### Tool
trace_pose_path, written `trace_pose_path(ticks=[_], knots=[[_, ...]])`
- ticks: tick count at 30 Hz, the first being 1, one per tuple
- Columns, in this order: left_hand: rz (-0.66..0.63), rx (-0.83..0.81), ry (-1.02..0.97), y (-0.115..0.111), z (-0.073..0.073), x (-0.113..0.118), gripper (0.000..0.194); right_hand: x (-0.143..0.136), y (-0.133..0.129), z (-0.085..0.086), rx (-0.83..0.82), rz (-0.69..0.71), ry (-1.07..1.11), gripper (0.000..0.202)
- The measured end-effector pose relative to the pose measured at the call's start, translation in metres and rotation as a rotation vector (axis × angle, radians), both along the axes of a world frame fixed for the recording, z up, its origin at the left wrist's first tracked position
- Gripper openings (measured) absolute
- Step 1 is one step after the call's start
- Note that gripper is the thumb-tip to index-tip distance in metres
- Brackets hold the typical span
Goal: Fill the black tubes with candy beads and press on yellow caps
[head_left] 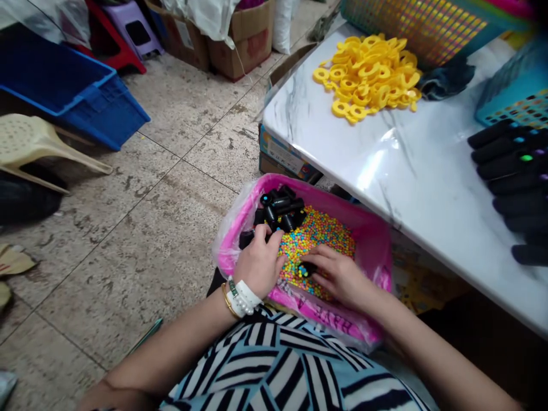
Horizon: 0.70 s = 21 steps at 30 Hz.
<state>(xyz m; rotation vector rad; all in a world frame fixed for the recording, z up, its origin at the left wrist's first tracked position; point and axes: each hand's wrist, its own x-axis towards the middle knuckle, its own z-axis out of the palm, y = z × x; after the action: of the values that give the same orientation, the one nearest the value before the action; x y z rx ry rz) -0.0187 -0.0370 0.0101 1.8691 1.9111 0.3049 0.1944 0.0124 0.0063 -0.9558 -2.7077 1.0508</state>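
A pink tub [372, 245] lined with clear plastic rests at my lap, holding many small multicoloured candy-like beads [327, 225]. Several short black tubes [280, 204] lie heaped at its far left, some with coloured ends. My left hand [261, 262] is at the near edge of this heap, its bent fingers apart and the tips partly hidden against the tubes. Down in the beads, my right hand [336, 271] has its fingers closed around one black tube [305, 269], whose mouth shows coloured beads.
To the right, a white marbled table [342, 145] bears yellow ring-shaped pieces [372, 77], a teal basket [509, 103] and a row of black tubes [505, 177]. A blue crate [107, 105], a cream stool [29, 140] and cardboard boxes [242, 45] stand on the floor.
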Motion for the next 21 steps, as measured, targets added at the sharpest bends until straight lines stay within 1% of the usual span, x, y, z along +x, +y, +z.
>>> trace_pose_path(ticks=[2, 5, 8, 12, 14, 16, 18, 20, 21], knots=[[0.033, 0.042, 0.017, -0.001, 0.0, 0.0, 0.047, 0.011, 0.003, 0.005, -0.095, -0.125, 0.149, 0.034], [0.022, 0.076, 0.027, -0.002, 0.0, -0.001, 0.04, 0.02, 0.004, 0.012, -0.134, -0.248, 0.22, 0.032], [-0.032, 0.055, 0.062, 0.0, 0.002, 0.0, 0.031, 0.022, 0.001, 0.02, -0.121, -0.323, 0.261, 0.03], [-0.112, -0.017, 0.141, 0.004, 0.002, 0.0, 0.028, 0.026, -0.006, 0.032, -0.099, -0.432, 0.327, 0.031], [-0.137, -0.06, 0.164, 0.005, 0.0, -0.001, 0.027, 0.034, -0.014, 0.041, -0.109, -0.502, 0.351, 0.031], [-0.158, -0.08, 0.178, 0.006, -0.001, -0.001, 0.027, 0.047, -0.024, 0.054, -0.078, -0.605, 0.364, 0.03], [-0.161, -0.071, 0.193, 0.007, -0.004, -0.002, 0.03, 0.068, -0.035, 0.069, 0.032, -0.787, 0.386, 0.031], [-0.139, -0.046, 0.224, 0.009, -0.006, -0.003, 0.036, 0.096, -0.043, 0.085, 0.229, -1.066, 0.401, 0.034], [-0.122, -0.032, 0.241, 0.01, -0.007, -0.003, 0.038, 0.111, -0.045, 0.092, 0.333, -1.217, 0.375, 0.037]])
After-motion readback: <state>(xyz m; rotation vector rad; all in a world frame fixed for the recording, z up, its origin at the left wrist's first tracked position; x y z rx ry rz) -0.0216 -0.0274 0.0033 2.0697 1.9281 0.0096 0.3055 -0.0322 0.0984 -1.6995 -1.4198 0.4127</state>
